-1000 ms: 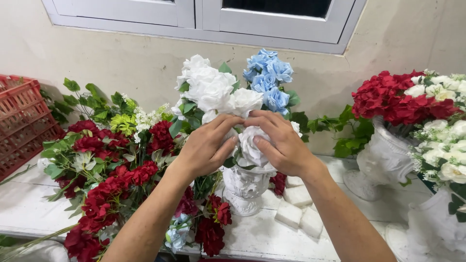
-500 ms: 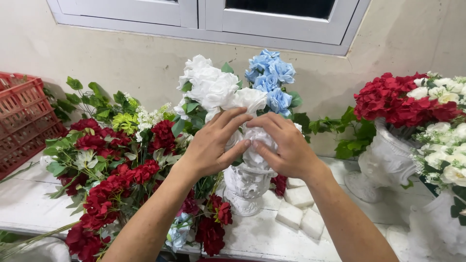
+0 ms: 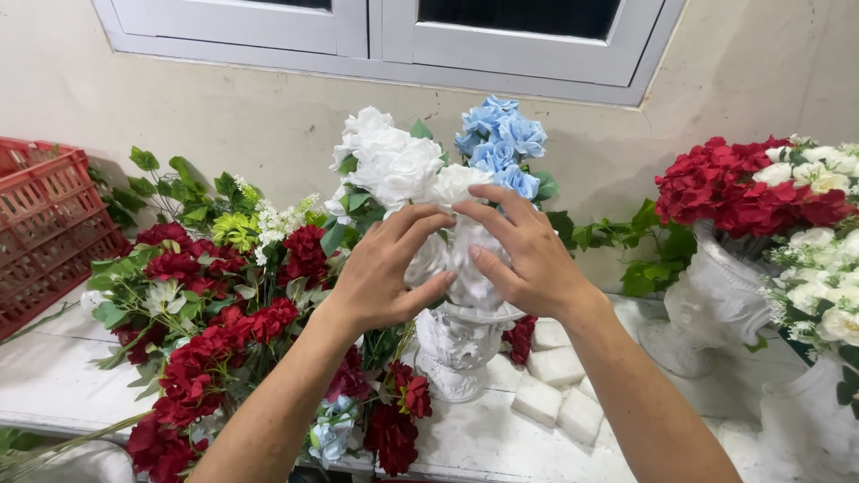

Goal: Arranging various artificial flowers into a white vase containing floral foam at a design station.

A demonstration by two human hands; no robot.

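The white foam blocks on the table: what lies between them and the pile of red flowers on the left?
In the head view, the white urn-shaped vase stands between the foam blocks and the red flowers.

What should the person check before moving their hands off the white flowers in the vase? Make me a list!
1. Vase upright on the table: ok, it stands straight on its foot.
2. Both hands on the flowers: ok, the left hand and right hand cup the white flowers at the vase's mouth.
3. Stems seated in the vase: cannot tell, the hands hide the mouth.
4. Blue flowers standing up: ok, they rise behind the white ones.
5. Room around the vase: not ok, red flowers lie against its left side and white blocks sit close on the right.
6. Other vase out of the way: ok, it stands apart.
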